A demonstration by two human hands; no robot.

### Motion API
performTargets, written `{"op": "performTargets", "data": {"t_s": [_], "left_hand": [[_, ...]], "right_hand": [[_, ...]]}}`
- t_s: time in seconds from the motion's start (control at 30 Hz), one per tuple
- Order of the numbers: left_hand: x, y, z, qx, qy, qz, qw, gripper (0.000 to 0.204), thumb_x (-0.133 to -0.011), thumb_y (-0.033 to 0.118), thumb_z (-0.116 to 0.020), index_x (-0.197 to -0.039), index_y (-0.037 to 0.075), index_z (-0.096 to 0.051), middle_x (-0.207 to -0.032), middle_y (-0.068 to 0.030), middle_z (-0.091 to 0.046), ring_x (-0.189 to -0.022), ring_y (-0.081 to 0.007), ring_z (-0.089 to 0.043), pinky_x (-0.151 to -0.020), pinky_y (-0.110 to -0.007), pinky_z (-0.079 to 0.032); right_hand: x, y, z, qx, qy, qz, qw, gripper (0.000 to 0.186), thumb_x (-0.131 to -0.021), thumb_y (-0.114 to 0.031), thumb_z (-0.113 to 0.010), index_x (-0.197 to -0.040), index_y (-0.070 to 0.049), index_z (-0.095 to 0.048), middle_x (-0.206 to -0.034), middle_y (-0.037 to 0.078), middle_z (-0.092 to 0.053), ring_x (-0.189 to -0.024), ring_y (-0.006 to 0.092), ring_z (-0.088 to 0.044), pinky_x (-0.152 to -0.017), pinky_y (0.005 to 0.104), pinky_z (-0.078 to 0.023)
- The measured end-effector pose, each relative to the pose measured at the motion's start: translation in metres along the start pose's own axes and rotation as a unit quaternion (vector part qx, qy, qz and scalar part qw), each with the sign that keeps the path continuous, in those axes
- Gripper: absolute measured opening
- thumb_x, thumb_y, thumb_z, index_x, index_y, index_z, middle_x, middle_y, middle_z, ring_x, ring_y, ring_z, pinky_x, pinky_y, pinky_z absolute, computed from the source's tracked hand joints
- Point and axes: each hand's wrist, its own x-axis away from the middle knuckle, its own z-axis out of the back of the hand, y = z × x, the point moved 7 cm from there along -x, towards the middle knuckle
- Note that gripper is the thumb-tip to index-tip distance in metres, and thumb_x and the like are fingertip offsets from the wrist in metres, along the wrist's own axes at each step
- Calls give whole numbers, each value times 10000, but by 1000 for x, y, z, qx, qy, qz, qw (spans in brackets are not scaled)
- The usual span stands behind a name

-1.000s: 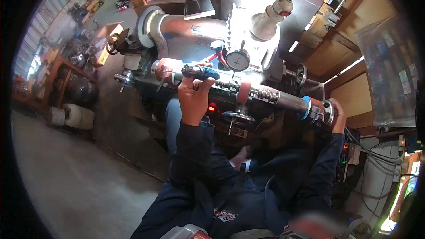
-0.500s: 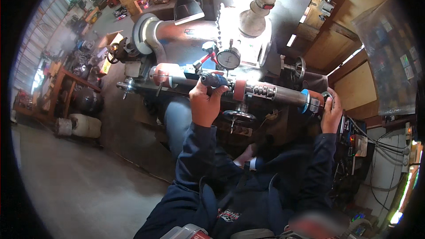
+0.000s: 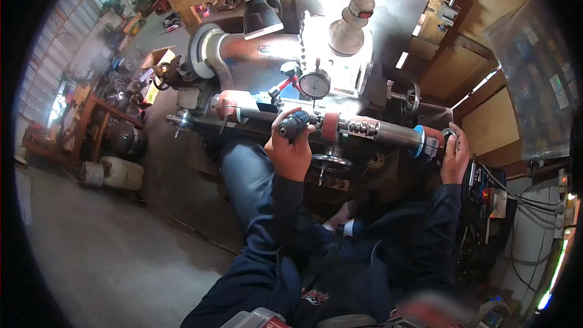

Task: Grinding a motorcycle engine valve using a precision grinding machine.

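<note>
My left hand (image 3: pixel 290 153) is closed around a stubby dark blue-black cylindrical tool (image 3: pixel 294 125) with a ribbed body, beside the metal shaft. The shaft (image 3: pixel 398 134) lies across the machine, with shiny lobes (image 3: pixel 362 126) near its middle. Just above the held tool stands a round dial gauge (image 3: pixel 315 84) on a red-and-black jointed arm (image 3: pixel 284 86). My right hand (image 3: pixel 455 157) has its fingers curled on a dark round part (image 3: pixel 448 134) at the shaft's right end, next to an orange-and-blue holder (image 3: pixel 424 140).
A bright work lamp (image 3: pixel 349 31) hangs over the machine. A handwheel (image 3: pixel 331 162) juts toward me below the shaft, and another (image 3: pixel 413 98) sits at the right. A black lamp head (image 3: pixel 261 15) stands on the machine behind. Cables (image 3: pixel 529 201) run along the right wall.
My left hand has turned the dark tool so that its end points more toward me, and has shifted slightly right and down. My right hand stays at the shaft's right end.
</note>
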Motion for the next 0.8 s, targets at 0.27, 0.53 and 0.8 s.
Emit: {"op": "performTargets", "data": {"t_s": [0.27,0.53,0.8], "left_hand": [[0,-10,-2,22,11,-6,1000,283,-829,68,-751,-1089,10,-655,-928,-94,-723,-821,-151,-690,-731,-304,-546],[-3,-14,7,60,33,27,997,321,-869,162,-759,-1109,2,-618,-1021,-67,-703,-902,-136,-660,-824,-287,-527],[-11,-16,13,145,56,49,987,309,-907,164,-723,-1127,-3,-586,-1093,-61,-673,-979,-130,-633,-892,-282,-504]], "right_hand": [[-3,14,8,-82,-95,47,991,405,-1024,-292,-477,-1270,9,-589,-1261,148,-620,-1196,245,-552,-1065,346,-372],[-24,108,14,-49,-53,95,993,255,-860,-92,-632,-1096,-1,-663,-1144,128,-659,-1082,234,-613,-950,348,-464],[20,152,11,-10,-149,-46,988,212,-896,-101,-643,-1061,30,-673,-938,117,-708,-886,184,-654,-799,318,-502]]}}
